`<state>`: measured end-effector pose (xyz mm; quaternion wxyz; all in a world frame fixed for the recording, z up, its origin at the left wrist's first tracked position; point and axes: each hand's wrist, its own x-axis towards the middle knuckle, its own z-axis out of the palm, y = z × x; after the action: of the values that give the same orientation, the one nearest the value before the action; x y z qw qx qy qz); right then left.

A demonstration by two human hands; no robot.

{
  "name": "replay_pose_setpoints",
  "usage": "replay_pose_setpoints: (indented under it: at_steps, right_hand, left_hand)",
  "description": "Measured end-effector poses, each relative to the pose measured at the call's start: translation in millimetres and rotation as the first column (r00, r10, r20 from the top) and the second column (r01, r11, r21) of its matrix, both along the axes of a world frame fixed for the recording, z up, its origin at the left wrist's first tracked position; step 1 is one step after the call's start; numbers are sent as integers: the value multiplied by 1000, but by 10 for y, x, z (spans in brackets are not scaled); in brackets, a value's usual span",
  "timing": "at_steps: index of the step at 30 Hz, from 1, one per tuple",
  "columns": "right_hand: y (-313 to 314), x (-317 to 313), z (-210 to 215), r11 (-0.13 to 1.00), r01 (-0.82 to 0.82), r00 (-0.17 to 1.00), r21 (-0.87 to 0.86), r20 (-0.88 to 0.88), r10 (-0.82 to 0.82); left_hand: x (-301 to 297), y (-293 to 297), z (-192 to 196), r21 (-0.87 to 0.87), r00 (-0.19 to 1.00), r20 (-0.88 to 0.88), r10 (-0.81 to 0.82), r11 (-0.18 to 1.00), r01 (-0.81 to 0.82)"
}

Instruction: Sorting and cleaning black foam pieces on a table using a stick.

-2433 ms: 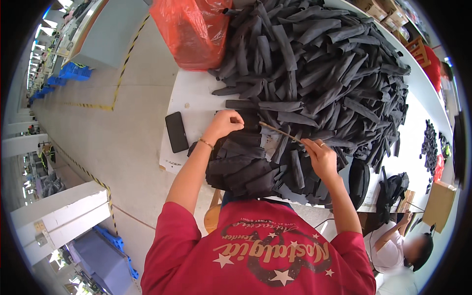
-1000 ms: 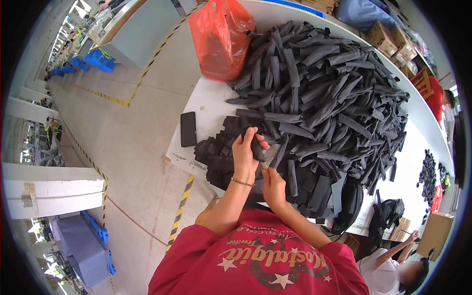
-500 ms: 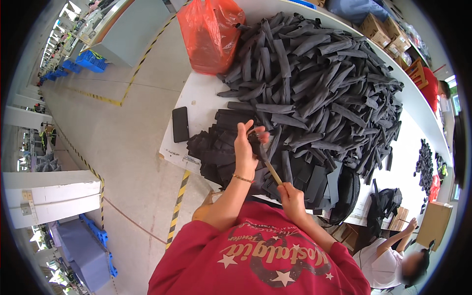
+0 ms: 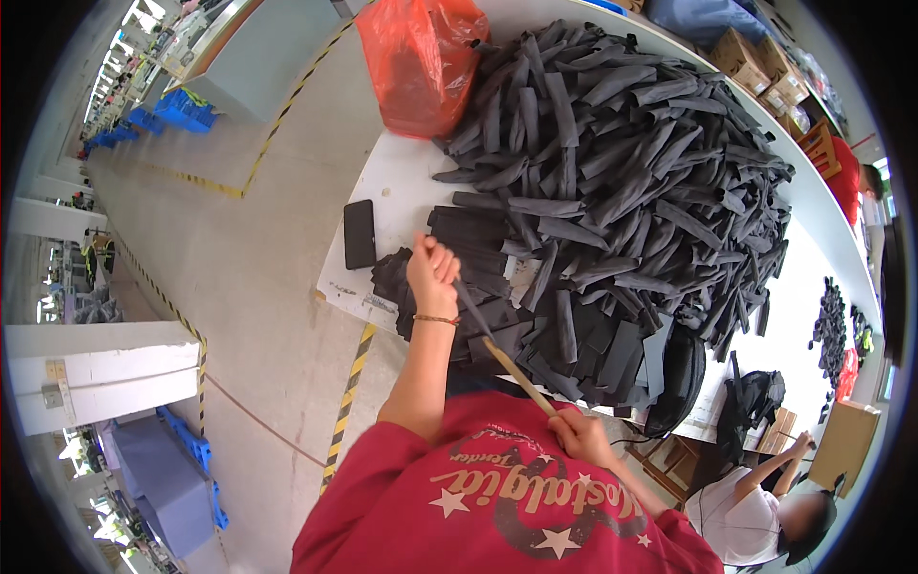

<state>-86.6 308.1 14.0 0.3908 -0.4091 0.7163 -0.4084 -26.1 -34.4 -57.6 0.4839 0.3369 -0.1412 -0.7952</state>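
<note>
My left hand (image 4: 433,273) is closed in a fist over the near left part of the table, gripping one end of a dark grey fabric tube (image 4: 472,305). The fabric stretches slantwise from that fist to the tip of a flat wooden stick (image 4: 519,375); whether the tip is inside it I cannot tell. Close to my body, my right hand (image 4: 579,435) grips the stick's lower end. Beneath my hands lie flat black fabric pieces (image 4: 469,226), stacked and loose. Beyond them rises a big heap of dark grey fabric tubes (image 4: 631,163).
A black phone (image 4: 360,234) lies at the left of the white table (image 4: 402,172), with a red plastic bag (image 4: 421,72) behind it. On the right are a black curved bag (image 4: 679,383) and a black backpack (image 4: 749,402). A person in white (image 4: 741,521) sits at lower right.
My left hand has moved left and closed from a loose, open-fingered hold into a fist. My right hand has drawn back toward my body, and more of the stick shows.
</note>
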Motion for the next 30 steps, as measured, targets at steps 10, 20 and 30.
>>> replay_pose_setpoints:
  at_steps: [10, 20, 30]
  right_hand:
    - [-1722, -513, -64, 848, 456, 879, -271, 287, -381]
    - [-2271, -711, -60, 849, 426, 895, -313, 283, -345]
    - [-3678, -1718, 320, 527, 685, 685, -503, 197, -702]
  left_hand:
    - [-496, 278, 362, 222, 989, 148, -18, 975, -16]
    - [-127, 241, 351, -185, 442, 532, -722, 411, 893]
    - [48, 305, 320, -164, 507, 522, -686, 502, 849]
